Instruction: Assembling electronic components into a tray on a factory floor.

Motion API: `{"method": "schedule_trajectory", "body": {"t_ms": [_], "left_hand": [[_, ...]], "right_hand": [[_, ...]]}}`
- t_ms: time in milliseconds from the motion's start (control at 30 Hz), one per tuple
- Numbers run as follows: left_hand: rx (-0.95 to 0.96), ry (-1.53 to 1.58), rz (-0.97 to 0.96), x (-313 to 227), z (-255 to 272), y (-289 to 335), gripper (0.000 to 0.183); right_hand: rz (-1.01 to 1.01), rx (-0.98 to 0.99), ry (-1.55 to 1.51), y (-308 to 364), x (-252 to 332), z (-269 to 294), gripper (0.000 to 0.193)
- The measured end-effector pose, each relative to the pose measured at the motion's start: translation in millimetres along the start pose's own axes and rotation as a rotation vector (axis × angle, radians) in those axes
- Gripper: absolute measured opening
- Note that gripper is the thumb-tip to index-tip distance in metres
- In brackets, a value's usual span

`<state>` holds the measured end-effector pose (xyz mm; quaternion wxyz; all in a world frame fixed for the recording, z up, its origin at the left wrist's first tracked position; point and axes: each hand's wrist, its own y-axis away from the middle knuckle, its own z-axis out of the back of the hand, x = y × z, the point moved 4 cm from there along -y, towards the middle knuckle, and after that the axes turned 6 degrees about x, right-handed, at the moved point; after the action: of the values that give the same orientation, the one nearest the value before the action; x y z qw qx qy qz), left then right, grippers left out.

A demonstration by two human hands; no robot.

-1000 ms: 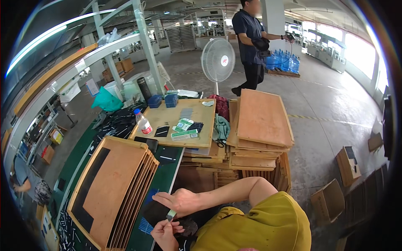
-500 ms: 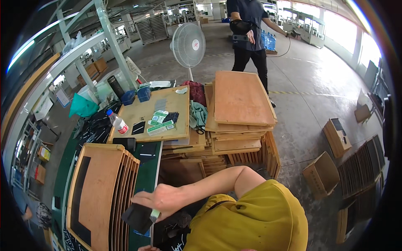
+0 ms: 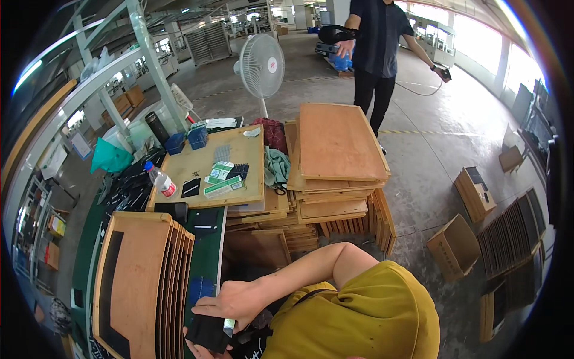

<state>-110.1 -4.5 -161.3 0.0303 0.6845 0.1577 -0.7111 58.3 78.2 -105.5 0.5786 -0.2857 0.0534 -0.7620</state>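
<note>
My right hand (image 3: 234, 303) reaches across to the bench edge, its fingers closed round a small block-like thing with a pale, greenish end (image 3: 229, 326); its kind is unclear. A flat black piece (image 3: 208, 332) lies just under those fingers. Coming in at the lower edge, my left hand (image 3: 200, 352) grips the near side of that black piece, with only some fingers showing. Beside both hands stands a row of wooden-framed boards (image 3: 140, 263) on the green bench top (image 3: 206, 248). A blue thing (image 3: 202, 288) rests on the bench just beyond my right hand.
A tan board (image 3: 239, 146) carries green-white boxes (image 3: 224, 186), a bottle (image 3: 161, 180) and blue bins (image 3: 197, 137). Stacked wooden boards (image 3: 344, 140) and a white fan (image 3: 261, 66) stand beyond. A person (image 3: 376, 54) stands past the stack. Cardboard box (image 3: 454, 248) sits on the floor.
My right hand has turned and lowered slightly, bringing the black piece nearer me. My left hand has come up onto it. The blue thing is more exposed. The standing person has shifted right.
</note>
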Motion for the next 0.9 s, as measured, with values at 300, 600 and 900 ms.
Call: {"method": "schedule_trajectory", "body": {"t_ms": [300, 600, 900], "left_hand": [[0.106, 0.557, 0.14, 7.6, 11.2, 6.2, 0.059], [0.018, 0.852, 0.174, 19.5, 54.1, 42.8, 0.052], [-0.314, 0.872, 0.094, 18.5, 90.8, 38.2, 0.056]], "right_hand": [[0.043, 0.103, -0.041, -29.1, -1.6, 2.6, 0.073], [0.164, 0.316, -0.146, -69.5, 3.8, -49.3, 0.095], [0.217, -0.173, -0.435, -102.7, -29.3, 10.8, 0.046]]}}
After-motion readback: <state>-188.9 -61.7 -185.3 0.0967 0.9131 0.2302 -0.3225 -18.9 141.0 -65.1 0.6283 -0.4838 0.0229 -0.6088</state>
